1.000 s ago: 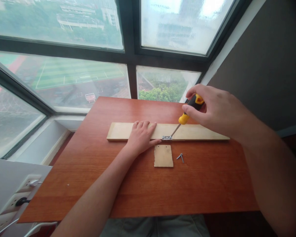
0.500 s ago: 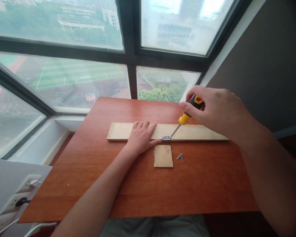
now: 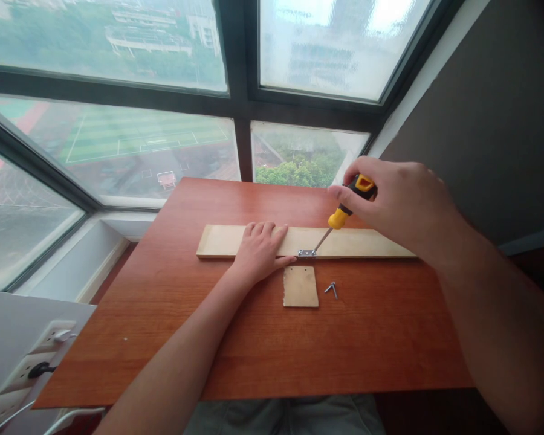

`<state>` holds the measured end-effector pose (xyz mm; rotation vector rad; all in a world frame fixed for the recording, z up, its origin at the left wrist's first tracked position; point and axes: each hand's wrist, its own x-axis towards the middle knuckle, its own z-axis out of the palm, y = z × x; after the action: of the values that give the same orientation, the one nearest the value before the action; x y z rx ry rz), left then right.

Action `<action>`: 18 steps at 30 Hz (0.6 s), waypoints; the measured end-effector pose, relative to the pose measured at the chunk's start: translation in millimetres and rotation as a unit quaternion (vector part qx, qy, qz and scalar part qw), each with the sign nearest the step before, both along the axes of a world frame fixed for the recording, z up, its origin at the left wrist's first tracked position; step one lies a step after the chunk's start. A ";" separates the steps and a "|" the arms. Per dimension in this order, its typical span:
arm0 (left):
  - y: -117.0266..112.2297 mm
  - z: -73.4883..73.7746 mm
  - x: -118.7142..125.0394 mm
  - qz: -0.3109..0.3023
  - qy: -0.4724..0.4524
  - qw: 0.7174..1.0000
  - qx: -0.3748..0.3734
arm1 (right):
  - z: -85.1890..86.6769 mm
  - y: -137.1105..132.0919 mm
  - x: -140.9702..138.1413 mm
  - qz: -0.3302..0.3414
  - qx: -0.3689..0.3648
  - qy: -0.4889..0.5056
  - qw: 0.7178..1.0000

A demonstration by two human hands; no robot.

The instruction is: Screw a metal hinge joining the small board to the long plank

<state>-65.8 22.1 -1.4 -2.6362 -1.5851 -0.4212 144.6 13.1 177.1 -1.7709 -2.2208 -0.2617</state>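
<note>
A long pale wooden board point(image 3: 222, 241) lies across the table. My left hand point(image 3: 260, 249) rests flat on it, fingers stretched out and the thumb along its near edge. Beside that thumb, a small silver metal hinge point(image 3: 307, 254) sits at the board's near edge. My right hand point(image 3: 390, 202) is closed around the black and yellow handle of a screwdriver point(image 3: 340, 219). The tilted shaft reaches down to the hinge's right end, where its tip meets the metal. Nearer me lie a small wooden piece point(image 3: 300, 287) with two holes and a few loose screws point(image 3: 332, 290).
The reddish-brown wooden table point(image 3: 272, 356) stands against large windows with a dark frame point(image 3: 242, 109). At the lower left, wall sockets point(image 3: 31, 368) hold plugs and cables. A dark grey wall point(image 3: 489, 133) rises on the right.
The screwdriver's handle has turned slightly in my right hand, showing more of its yellow part. My left hand, the board and the loose pieces have stayed in place.
</note>
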 end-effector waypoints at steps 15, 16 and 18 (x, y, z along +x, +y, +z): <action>0.2 -0.9 -0.2 0.000 0.009 1.000 0.006 | 2.9 -2.0 3.0 0.008 0.001 0.007 1.000; 0.2 -1.0 -0.1 0.000 0.009 1.000 0.007 | 3.4 -2.2 4.2 0.025 -0.010 0.012 1.000; 0.3 -1.2 0.3 0.001 0.009 1.000 0.008 | 4.9 -3.7 7.0 0.057 -0.041 0.020 0.997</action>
<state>-65.5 22.4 -2.6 -2.6181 -1.5727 -0.4081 151.6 9.4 182.1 -1.6668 -2.3241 -0.1125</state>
